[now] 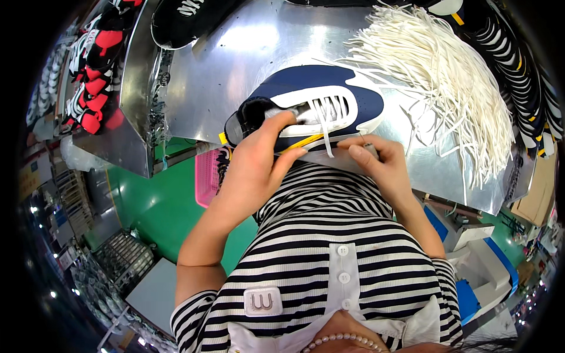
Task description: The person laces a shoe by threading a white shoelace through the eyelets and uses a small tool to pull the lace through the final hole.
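Note:
A navy and white shoe upper (312, 82) lies on the metal table with its collar to the left. White lace (325, 132) runs through part of its eyelets, and one end hangs down over the near side. My left hand (253, 162) is closed on the near edge of the shoe upper beside the collar, fingers at the tongue opening and thumb on the yellow-striped side. Close to the hanging lace end, my right hand (382, 165) is closed around a small thin tool with a grey handle (371, 150). The tool's tip is too small to make out.
A big heap of white laces (435, 82) covers the table's right part. Black shoe uppers (512, 53) are stacked along the right rim; another black upper (185, 20) lies far left. Red and black uppers (97, 85) fill a rack at left. Below stands a pink basket (204, 176).

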`<move>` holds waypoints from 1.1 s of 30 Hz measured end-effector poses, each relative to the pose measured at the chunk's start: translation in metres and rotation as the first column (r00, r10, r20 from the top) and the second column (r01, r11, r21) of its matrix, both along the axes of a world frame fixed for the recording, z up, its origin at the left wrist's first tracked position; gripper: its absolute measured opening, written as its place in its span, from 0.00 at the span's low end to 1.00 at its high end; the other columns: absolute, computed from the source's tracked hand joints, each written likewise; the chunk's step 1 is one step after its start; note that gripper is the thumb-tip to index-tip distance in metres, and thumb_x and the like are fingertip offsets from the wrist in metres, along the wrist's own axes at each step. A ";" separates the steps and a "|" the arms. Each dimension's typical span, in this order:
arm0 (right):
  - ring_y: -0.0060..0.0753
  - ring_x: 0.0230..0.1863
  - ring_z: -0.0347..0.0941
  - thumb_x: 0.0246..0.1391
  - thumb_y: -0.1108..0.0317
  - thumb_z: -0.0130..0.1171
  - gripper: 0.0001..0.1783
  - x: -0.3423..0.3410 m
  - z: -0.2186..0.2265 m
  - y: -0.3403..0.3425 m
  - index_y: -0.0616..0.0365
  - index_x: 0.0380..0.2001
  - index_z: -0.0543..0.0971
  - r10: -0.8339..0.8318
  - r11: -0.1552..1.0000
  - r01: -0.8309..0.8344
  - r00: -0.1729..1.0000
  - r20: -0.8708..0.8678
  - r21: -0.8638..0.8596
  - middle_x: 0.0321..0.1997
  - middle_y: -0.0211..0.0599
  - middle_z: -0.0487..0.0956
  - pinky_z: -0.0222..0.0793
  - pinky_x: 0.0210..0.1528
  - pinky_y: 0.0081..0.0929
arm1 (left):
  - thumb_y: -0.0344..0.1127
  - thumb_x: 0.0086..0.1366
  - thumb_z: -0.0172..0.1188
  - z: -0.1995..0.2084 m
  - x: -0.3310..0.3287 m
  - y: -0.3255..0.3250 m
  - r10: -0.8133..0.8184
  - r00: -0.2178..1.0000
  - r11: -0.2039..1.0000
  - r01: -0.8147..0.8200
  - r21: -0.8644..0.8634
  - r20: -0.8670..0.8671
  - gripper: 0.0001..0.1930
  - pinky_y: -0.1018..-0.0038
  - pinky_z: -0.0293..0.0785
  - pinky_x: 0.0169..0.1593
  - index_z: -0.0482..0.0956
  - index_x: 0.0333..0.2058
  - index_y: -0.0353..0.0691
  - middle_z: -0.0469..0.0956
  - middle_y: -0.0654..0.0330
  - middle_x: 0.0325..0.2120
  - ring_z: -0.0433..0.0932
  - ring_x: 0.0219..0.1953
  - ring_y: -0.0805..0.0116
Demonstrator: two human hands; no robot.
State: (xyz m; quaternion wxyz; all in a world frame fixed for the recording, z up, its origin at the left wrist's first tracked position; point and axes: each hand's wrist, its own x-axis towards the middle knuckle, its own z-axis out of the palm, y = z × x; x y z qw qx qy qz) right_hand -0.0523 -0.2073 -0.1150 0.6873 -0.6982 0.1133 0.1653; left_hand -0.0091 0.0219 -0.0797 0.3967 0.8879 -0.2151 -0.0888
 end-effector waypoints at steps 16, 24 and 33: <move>0.09 0.25 0.67 0.54 0.69 0.68 0.07 0.016 -0.015 0.035 0.62 0.33 0.83 -0.094 0.984 0.118 0.981 0.170 -0.135 0.24 0.21 0.78 0.63 0.27 0.12 | 0.29 0.63 0.61 -0.011 0.005 -0.010 0.040 0.996 0.996 -0.046 0.072 0.084 0.10 0.59 0.73 0.36 0.73 0.42 0.36 0.78 0.47 0.32 0.78 0.33 0.46; 0.12 0.28 0.73 0.56 0.69 0.65 0.08 0.027 -0.020 0.046 0.63 0.31 0.80 -0.162 0.985 0.145 0.963 0.217 0.094 0.26 0.27 0.82 0.67 0.30 0.15 | 0.37 0.63 0.65 -0.004 0.011 -0.022 0.088 0.993 0.987 -0.077 0.138 -0.073 0.13 0.65 0.74 0.37 0.75 0.41 0.37 0.81 0.50 0.32 0.81 0.33 0.50; 0.46 0.31 0.80 0.63 0.70 0.56 0.09 0.000 0.002 0.024 0.62 0.40 0.69 0.117 0.955 -0.032 0.955 0.274 -0.296 0.30 0.47 0.81 0.72 0.33 0.34 | 0.37 0.62 0.65 -0.010 0.012 -0.024 0.101 0.995 0.984 -0.103 0.143 0.021 0.13 0.63 0.74 0.32 0.75 0.40 0.37 0.81 0.50 0.28 0.80 0.28 0.50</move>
